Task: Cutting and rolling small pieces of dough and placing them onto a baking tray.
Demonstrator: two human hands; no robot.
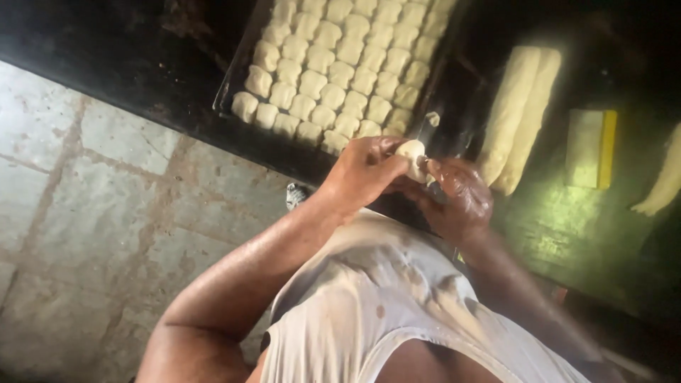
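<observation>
Both my hands meet just below a dark baking tray [230, 81] filled with rows of several pale dough pieces [340, 71]. My left hand [362, 172] cups a small round piece of dough [413, 151] from the left. My right hand [460, 195], shiny and wet-looking, touches the same dough from the right with its fingertips. The dough sits between the two hands, close to the tray's near right corner.
Two long dough logs [518, 117] lie on the dark worktop right of the tray. A white and yellow block [591, 149] sits further right, and another dough piece [663, 186] at the right edge. A stone tile floor [85, 213] fills the left.
</observation>
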